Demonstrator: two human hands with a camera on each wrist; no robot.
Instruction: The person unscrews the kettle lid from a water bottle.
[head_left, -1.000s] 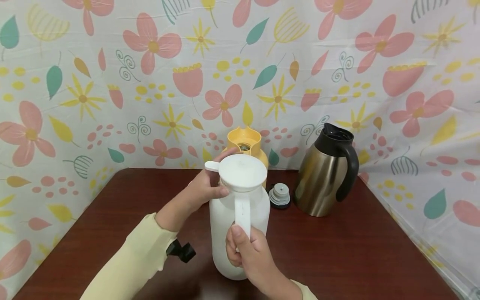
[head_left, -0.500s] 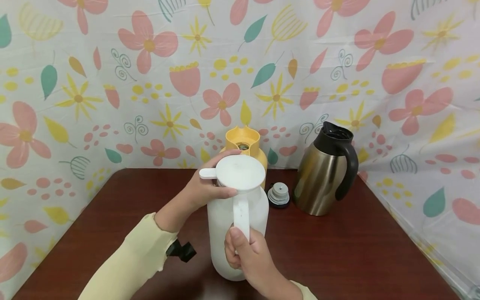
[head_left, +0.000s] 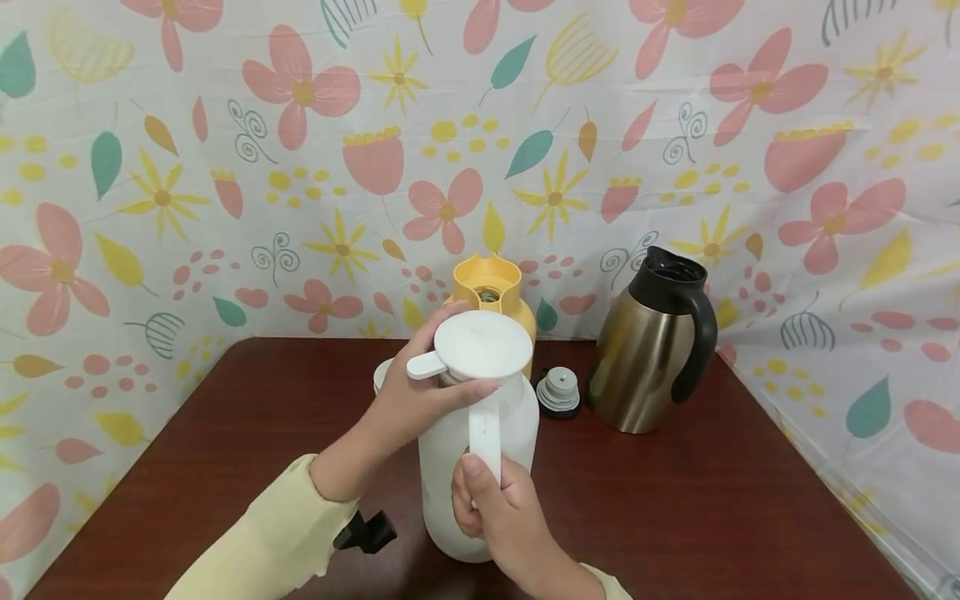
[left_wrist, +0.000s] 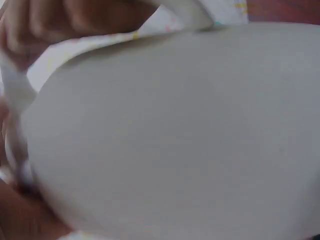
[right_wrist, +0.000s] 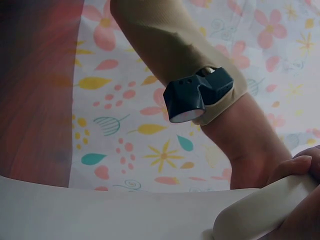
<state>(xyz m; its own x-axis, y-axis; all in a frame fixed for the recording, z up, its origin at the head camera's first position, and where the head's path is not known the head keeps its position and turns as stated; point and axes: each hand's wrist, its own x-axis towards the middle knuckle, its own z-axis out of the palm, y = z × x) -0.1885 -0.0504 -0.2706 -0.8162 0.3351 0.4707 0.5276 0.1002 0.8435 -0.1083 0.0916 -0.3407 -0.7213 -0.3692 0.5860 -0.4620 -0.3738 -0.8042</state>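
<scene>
A white thermos jug [head_left: 441, 467] stands upright on the table in the head view, its handle toward me. My right hand [head_left: 504, 521] grips the white handle [head_left: 484, 425]. My left hand [head_left: 412, 396] holds the jug's round white lid [head_left: 483, 343] from the left, thumb across the front and fingers behind it. The lid's tab [head_left: 426, 365] points left and a little toward me. In the left wrist view the jug's blurred white body [left_wrist: 175, 130] fills most of the picture. The right wrist view shows part of the handle [right_wrist: 260, 210] close up.
Behind the white jug stands a yellow jug [head_left: 487, 275] with its top open. To the right are a grey-and-black stopper [head_left: 559, 392] and a steel jug [head_left: 637, 350] with a black handle. A white round thing [head_left: 381, 375] peeks out behind my left hand. Floral cloth [head_left: 337, 167] hangs behind the table.
My left hand has turned the lid, and the tab has swung from the left toward me. A white round thing now shows behind that hand. My right hand stays on the handle.
</scene>
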